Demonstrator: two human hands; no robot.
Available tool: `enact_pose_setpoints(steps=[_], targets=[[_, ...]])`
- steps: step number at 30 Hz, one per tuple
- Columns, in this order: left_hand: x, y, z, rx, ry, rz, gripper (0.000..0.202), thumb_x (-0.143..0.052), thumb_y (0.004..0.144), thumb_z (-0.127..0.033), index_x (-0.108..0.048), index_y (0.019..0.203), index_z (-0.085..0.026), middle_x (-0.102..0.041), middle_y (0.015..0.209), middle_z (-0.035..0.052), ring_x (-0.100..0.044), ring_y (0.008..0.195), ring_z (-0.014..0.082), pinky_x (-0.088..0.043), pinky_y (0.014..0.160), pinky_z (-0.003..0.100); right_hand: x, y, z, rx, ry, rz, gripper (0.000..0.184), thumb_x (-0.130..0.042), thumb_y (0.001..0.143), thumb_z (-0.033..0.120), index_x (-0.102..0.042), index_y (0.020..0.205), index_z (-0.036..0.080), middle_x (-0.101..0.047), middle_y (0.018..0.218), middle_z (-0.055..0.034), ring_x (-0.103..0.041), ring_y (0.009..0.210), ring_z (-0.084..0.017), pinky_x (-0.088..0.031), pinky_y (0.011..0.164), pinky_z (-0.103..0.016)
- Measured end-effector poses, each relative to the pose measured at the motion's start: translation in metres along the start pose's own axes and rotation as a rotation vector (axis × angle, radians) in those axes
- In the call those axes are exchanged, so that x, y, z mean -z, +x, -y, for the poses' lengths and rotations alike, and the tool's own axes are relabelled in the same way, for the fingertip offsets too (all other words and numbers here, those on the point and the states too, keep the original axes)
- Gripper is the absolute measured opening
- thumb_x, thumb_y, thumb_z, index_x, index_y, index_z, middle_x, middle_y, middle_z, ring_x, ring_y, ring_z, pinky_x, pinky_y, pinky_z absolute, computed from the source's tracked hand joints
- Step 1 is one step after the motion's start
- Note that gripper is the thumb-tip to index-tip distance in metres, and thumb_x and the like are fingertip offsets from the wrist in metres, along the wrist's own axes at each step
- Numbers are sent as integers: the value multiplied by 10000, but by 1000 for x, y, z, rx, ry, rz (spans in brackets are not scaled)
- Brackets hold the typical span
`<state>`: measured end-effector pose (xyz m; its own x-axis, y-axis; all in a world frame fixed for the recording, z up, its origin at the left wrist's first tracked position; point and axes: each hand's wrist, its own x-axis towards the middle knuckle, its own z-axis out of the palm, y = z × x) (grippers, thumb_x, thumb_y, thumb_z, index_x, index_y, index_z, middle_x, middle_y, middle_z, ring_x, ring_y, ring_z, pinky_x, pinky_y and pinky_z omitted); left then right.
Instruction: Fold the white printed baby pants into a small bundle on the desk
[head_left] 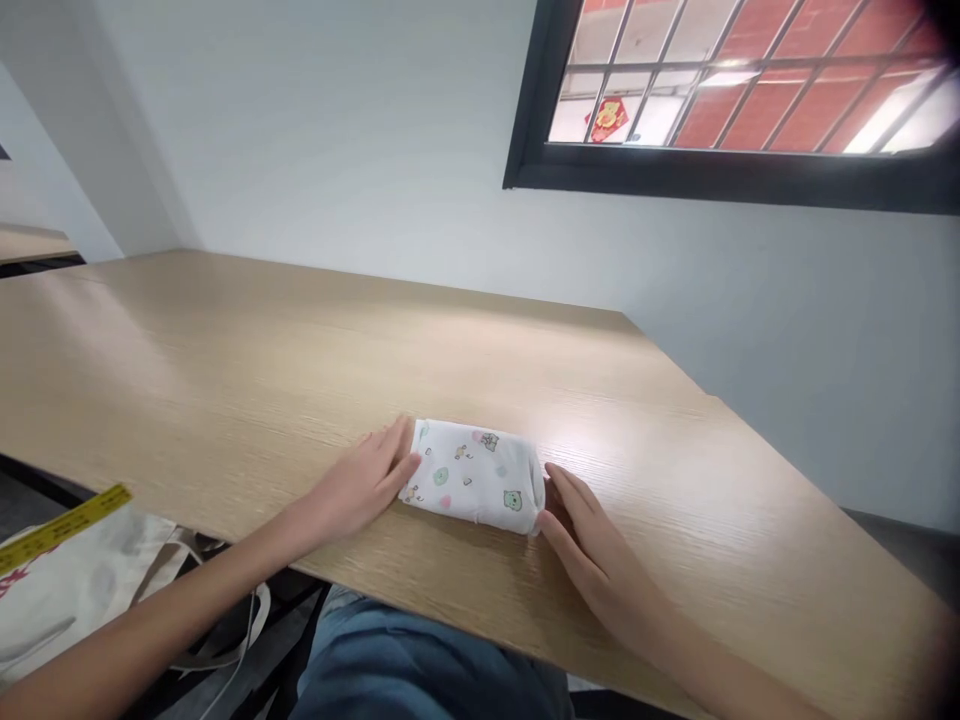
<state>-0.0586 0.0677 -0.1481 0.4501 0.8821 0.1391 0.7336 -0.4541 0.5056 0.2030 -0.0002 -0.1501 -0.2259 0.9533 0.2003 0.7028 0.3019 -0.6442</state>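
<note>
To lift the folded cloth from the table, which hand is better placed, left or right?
Probably the left hand: its fingers lie against the folded cloth at its left end. The right hand rests flat beside the other end. The difference is small.

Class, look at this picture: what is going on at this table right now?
A person seated at a light wooden table has both hands flat beside a small folded white cloth with little cartoon prints. The left hand touches its left end, the right hand its right end. The cloth lies as a neat compact bundle near the table's front edge. A cream canvas bag sits below, left.
</note>
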Motion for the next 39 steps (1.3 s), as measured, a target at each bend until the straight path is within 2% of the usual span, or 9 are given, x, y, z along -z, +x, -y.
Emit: enact_pose_setpoints(steps=[7,12,19,23,26,29,31,35,39], targets=[[7,33,-16,-23,-400,63,312,-406,844,-339,-543,1077,-183,-583,1101,50,-544,991,202,-429,821,301,-20,3,10,-90,286,-70,244,-447,727,175,-269,879,243,-463,919,-41,-512,842,-192,-482,704,-338],[-3,-7,-24,117,-424,-7,223,-438,832,-351,-512,928,-164,-585,894,39,-548,815,179,-424,702,282,-22,49,2,-151,329,-175,261,-349,564,76,-270,756,235,-355,721,19,-396,651,-152,-366,538,-262],[-7,-54,-31,249,-534,44,327,-424,837,-473,-484,951,-173,-529,842,32,-494,782,166,-393,700,274,-26,88,-8,-94,381,-124,170,-381,665,107,-366,795,216,-462,786,-5,-473,716,-160,-397,605,-285],[-1,-47,-29,385,-692,41,482,-349,853,-504,-439,1181,-162,-544,844,32,-502,761,165,-397,723,285,-26,60,3,268,68,-312,140,-394,773,179,-417,908,204,-493,953,-69,-472,919,-212,-409,783,-382],[-2,-39,-37,353,-772,45,468,-354,868,-465,-423,1240,-190,-567,928,34,-514,820,169,-403,752,271,-29,32,22,529,-227,-109,348,-523,753,316,-444,1056,164,-484,1117,-126,-416,1062,-274,-371,882,-445],[-11,-29,-51,196,-850,-6,375,-380,881,-382,-468,1200,-205,-538,1124,37,-455,1067,182,-351,902,256,-35,18,39,501,-507,7,621,-603,696,393,-408,1203,92,-482,1172,-190,-446,1038,-324,-429,822,-462],[-20,-21,-62,141,-876,-5,342,-399,877,-342,-482,1172,-191,-515,1182,42,-429,1118,182,-320,951,261,-36,16,44,445,-698,-8,595,-603,682,287,-434,1205,57,-537,1097,-204,-514,933,-318,-483,719,-428],[-33,-8,-91,59,-855,139,289,-355,886,-321,-526,1056,-161,-569,1051,61,-509,978,180,-382,869,285,-20,0,35,382,-914,-91,434,-514,624,109,-557,1053,67,-627,877,-161,-585,686,-257,-500,524,-334],[-56,-3,-131,-61,-836,388,367,-258,899,-364,-550,904,-142,-576,870,69,-527,771,166,-425,672,268,5,-66,-8,216,-776,-79,228,-445,710,186,-609,869,180,-641,685,-96,-585,512,-210,-432,400,-272]])
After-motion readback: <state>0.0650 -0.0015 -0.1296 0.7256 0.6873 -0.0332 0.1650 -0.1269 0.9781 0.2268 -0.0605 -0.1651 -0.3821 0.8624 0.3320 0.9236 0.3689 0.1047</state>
